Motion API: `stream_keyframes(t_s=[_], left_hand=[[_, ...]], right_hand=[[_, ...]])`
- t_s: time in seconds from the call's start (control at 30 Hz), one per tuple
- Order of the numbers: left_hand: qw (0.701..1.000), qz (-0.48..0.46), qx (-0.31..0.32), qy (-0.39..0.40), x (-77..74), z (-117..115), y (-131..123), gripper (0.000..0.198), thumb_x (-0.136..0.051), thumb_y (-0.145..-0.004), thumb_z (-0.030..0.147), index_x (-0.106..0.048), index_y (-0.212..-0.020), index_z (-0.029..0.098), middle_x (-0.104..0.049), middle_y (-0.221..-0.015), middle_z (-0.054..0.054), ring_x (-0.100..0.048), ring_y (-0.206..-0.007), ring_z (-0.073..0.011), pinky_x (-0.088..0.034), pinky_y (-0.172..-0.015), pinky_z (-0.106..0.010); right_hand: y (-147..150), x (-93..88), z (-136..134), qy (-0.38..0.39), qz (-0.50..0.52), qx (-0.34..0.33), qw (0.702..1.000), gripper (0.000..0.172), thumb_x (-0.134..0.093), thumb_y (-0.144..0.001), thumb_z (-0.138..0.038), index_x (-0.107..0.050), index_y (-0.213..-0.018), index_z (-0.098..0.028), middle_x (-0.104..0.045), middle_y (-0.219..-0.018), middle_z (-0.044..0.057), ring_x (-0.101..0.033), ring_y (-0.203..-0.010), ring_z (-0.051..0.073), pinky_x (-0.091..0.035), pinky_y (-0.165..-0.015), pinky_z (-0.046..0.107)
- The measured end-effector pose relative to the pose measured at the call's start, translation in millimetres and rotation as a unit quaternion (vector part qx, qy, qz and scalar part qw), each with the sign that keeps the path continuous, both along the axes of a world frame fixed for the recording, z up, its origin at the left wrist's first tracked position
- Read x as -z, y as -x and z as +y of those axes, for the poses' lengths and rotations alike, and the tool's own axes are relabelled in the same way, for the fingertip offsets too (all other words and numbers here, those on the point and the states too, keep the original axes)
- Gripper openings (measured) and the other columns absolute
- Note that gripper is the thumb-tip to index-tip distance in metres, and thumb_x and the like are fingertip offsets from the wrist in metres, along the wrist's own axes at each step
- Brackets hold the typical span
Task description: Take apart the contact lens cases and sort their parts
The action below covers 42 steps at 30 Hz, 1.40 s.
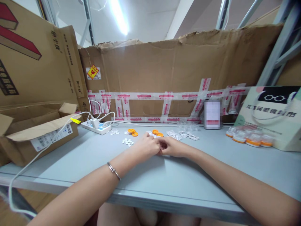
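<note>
- The left hand (147,146) and right hand (173,147) are resting on the grey surface (164,185), meeting at its middle
- The fingers (157,145) of both hands are curling in together, tips touching the other hand's; whatever they may be pinching is too small to tell
- Orange rings (158,133) are lying at 12 o'clock of the hands, just beside the left fingertips, with two more at 11 o'clock
- White discs (128,142) are sitting near the left hand at 10 o'clock
- A pile of white pieces (182,135) is lying at 1 o'clock of the right hand
- A bracelet (114,171) is circling the left wrist
- A power strip (96,127) is lying farther off at 10 o'clock, its cable (35,155) trailing over the surface edge
- A box (35,135) is standing open at 9 o'clock
- Orange-based caps (246,138) are lining up at 2 o'clock, well apart, before a bag (270,116)
</note>
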<state>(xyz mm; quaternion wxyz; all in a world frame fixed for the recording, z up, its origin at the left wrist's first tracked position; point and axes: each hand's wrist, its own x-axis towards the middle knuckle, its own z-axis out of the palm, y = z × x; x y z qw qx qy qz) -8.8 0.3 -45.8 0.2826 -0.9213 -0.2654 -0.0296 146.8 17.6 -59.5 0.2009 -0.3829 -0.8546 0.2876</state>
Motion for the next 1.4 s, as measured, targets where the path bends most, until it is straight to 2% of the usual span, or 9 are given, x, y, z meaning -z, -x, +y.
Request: stream_keyframes(t_s=[0.13, 0.3, 0.5, 0.63, 0.77, 0.9, 1.1, 1.27, 1.4], left_hand=[[1.0, -0.019, -0.01, 0.021, 0.6, 2, 2, 0.01, -0.047, -0.078, 0.015, -0.057, -0.075, 0.012, -0.059, -0.071, -0.008, -0.056, -0.073, -0.0188, -0.035, -0.066, -0.031], [0.993, -0.072, -0.052, 0.078, -0.4, 2, 2, 0.013, -0.047, -0.076, 0.016, -0.059, -0.078, 0.012, -0.061, -0.077, -0.008, -0.057, -0.075, -0.0177, -0.038, -0.068, -0.029], [0.937, -0.21, -0.184, 0.212, -5.1, 11, 8, 0.014, -0.05, -0.066, 0.019, -0.064, -0.067, 0.016, -0.064, -0.067, -0.004, -0.056, -0.061, -0.0138, -0.037, -0.053, -0.021], [0.901, -0.241, -0.286, 0.221, -25.9, 20, 35, 0.016, -0.048, -0.061, 0.015, -0.064, -0.063, 0.015, -0.063, -0.061, -0.004, -0.054, -0.057, -0.0123, -0.035, -0.052, -0.02], [0.863, -0.187, -0.43, 0.189, -49.5, 30, 75, 0.017, -0.048, -0.058, 0.017, -0.064, -0.064, 0.014, -0.064, -0.067, -0.007, -0.056, -0.062, -0.0161, -0.037, -0.053, -0.023], [0.831, -0.148, -0.484, 0.23, -54.7, 42, 113, 0.01, -0.051, -0.048, 0.014, -0.06, -0.051, 0.013, -0.062, -0.06, -0.007, -0.056, -0.058, -0.0178, -0.04, -0.054, -0.025], [0.811, -0.128, -0.514, 0.248, -42.1, 57, 137, 0.005, -0.051, -0.041, 0.011, -0.048, -0.039, 0.014, -0.05, -0.043, -0.003, -0.052, -0.051, -0.0176, -0.041, -0.05, -0.025], [0.813, -0.126, -0.514, 0.242, -41.6, 56, 133, 0.009, -0.051, -0.04, 0.008, -0.046, -0.036, 0.014, -0.044, -0.038, -0.001, -0.052, -0.05, -0.0184, -0.041, -0.051, -0.026], [0.822, -0.141, -0.502, 0.227, -46.9, 53, 128, 0.007, -0.053, -0.044, 0.009, -0.052, -0.04, 0.014, -0.05, -0.041, -0.004, -0.055, -0.055, -0.0188, -0.042, -0.055, -0.025]], right_hand=[[0, 0.4, 0, -0.001, 0.001, -0.001, 1.0, 0.023, -0.061, -0.062, -0.032, -0.049, -0.073, -0.016, -0.042, -0.058, -0.005, -0.037, -0.053, 0.008, -0.03, -0.049, 0.021], [0, -0.3, 0, 0.009, -0.003, 0.013, 1.0, 0.023, -0.062, -0.061, -0.033, -0.048, -0.068, -0.016, -0.043, -0.056, -0.005, -0.038, -0.052, 0.008, -0.03, -0.048, 0.021], [-1, -2.2, -3, 0.036, -0.01, 0.034, 0.999, 0.024, -0.062, -0.062, -0.035, -0.05, -0.071, -0.017, -0.048, -0.057, -0.004, -0.042, -0.052, 0.009, -0.031, -0.048, 0.021], [-1, -5.6, -7, 0.045, -0.014, 0.048, 0.998, 0.027, -0.063, -0.061, -0.037, -0.053, -0.074, -0.016, -0.048, -0.059, -0.004, -0.042, -0.054, 0.008, -0.03, -0.048, 0.02], [-2, -6.5, -7, 0.05, -0.02, 0.05, 0.997, 0.027, -0.063, -0.061, -0.039, -0.054, -0.074, -0.017, -0.048, -0.06, -0.004, -0.041, -0.054, 0.008, -0.03, -0.048, 0.02], [-4, -5.3, -6, 0.056, -0.021, 0.046, 0.997, 0.029, -0.062, -0.062, -0.04, -0.053, -0.075, -0.017, -0.048, -0.06, -0.004, -0.042, -0.054, 0.008, -0.03, -0.048, 0.02], [-4, -5.1, -5, 0.05, -0.017, 0.039, 0.998, 0.028, -0.062, -0.061, -0.04, -0.054, -0.074, -0.017, -0.048, -0.06, -0.004, -0.041, -0.053, 0.008, -0.029, -0.047, 0.02], [-5, -3.8, -5, 0.056, -0.01, 0.035, 0.998, 0.029, -0.063, -0.061, -0.041, -0.054, -0.075, -0.017, -0.049, -0.061, -0.003, -0.042, -0.054, 0.009, -0.03, -0.048, 0.02], [-6, -1.9, -3, 0.051, -0.009, 0.026, 0.998, 0.029, -0.063, -0.061, -0.041, -0.055, -0.076, -0.017, -0.049, -0.061, -0.003, -0.042, -0.054, 0.009, -0.03, -0.048, 0.021]])
